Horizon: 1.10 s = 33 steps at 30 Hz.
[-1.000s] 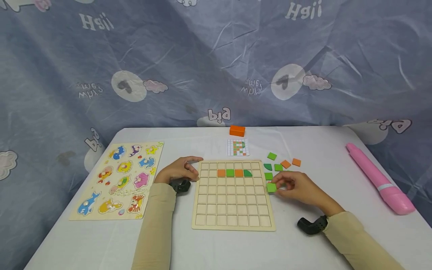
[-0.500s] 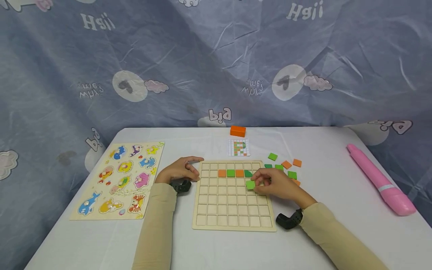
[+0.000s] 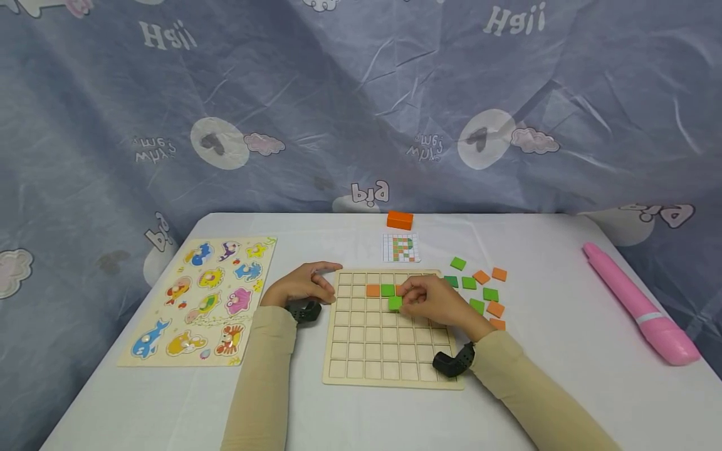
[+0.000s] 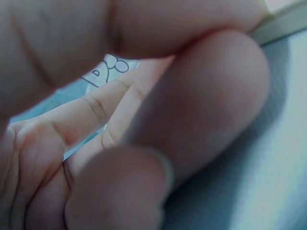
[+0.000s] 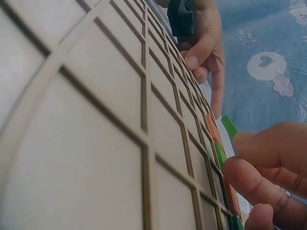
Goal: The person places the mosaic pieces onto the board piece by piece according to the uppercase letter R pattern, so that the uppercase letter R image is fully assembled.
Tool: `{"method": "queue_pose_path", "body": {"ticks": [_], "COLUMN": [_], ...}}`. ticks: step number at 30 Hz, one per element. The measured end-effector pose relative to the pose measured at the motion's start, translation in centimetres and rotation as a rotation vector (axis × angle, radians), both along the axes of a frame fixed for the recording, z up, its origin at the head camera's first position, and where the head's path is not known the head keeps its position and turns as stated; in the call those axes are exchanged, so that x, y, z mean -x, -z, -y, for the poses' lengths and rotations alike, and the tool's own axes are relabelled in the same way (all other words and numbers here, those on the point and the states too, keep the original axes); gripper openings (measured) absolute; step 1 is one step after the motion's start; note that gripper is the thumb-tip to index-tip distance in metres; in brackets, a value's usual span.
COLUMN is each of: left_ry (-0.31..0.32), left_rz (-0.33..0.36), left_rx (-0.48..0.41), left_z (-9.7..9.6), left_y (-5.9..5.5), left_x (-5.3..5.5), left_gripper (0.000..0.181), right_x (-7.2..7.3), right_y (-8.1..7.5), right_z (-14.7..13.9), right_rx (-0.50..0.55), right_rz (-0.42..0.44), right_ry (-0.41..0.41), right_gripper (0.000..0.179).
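Observation:
My right hand pinches a light green square tile above the wooden grid board. In the right wrist view the pinched tile is held up off the board, between thumb and fingers. Set in the board's upper row are an orange tile and a green tile; the row's right part is largely hidden behind my right hand. At the board's upper left corner rests my left hand, its fingers touching the edge and holding no tile. The left wrist view shows those fingers close up.
Several loose tiles lie right of the board. Behind it are a pattern card and an orange block. A picture puzzle board lies at the left. A pink wand-shaped object lies at the right.
My right hand has carried the green tile leftward from the board's right edge to over its upper middle columns. The left hand has stayed at the corner.

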<state>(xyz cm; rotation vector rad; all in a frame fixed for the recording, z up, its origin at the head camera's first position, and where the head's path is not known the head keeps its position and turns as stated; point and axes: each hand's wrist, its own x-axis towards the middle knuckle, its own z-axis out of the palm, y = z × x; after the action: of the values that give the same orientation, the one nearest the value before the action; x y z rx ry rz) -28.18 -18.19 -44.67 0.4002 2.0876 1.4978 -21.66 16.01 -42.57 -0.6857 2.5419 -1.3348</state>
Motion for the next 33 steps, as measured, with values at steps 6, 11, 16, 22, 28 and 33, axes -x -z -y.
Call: {"method": "queue_pose_path", "body": {"ticks": [6, 11, 16, 22, 28, 33], "left_ry": [-0.001, -0.005, -0.011, -0.021, -0.014, -0.017], "left_rz": [0.000, 0.009, 0.000, 0.005, 0.010, 0.008], "left_rx": [-0.006, -0.005, 0.006, 0.009, -0.002, -0.001], "left_z": [0.2, 0.0, -0.1, -0.2, -0.1, 0.0], "left_y": [0.2, -0.1, -0.3, -0.4, -0.2, 0.0], "left_x": [0.2, -0.1, -0.2, -0.2, -0.1, 0.0], "left_gripper": [0.087, 0.085, 0.085, 0.085, 0.084, 0.085], "right_x": [0.4, 0.6, 0.6, 0.7, 0.6, 0.6], "right_y": [0.4, 0.6, 0.4, 0.2, 0.1, 0.1], "right_z": [1.3, 2.4, 3.5, 4.5, 5.1, 5.2], "right_rx": [-0.014, -0.027, -0.069, -0.136, -0.162, -0.171], "right_rz": [-0.007, 0.016, -0.002, -0.028, -0.039, -0.041], "right_ry": [0.012, 0.015, 0.016, 0.020, 0.027, 0.031], "right_gripper": [0.016, 0.016, 0.017, 0.016, 0.018, 0.017]}}
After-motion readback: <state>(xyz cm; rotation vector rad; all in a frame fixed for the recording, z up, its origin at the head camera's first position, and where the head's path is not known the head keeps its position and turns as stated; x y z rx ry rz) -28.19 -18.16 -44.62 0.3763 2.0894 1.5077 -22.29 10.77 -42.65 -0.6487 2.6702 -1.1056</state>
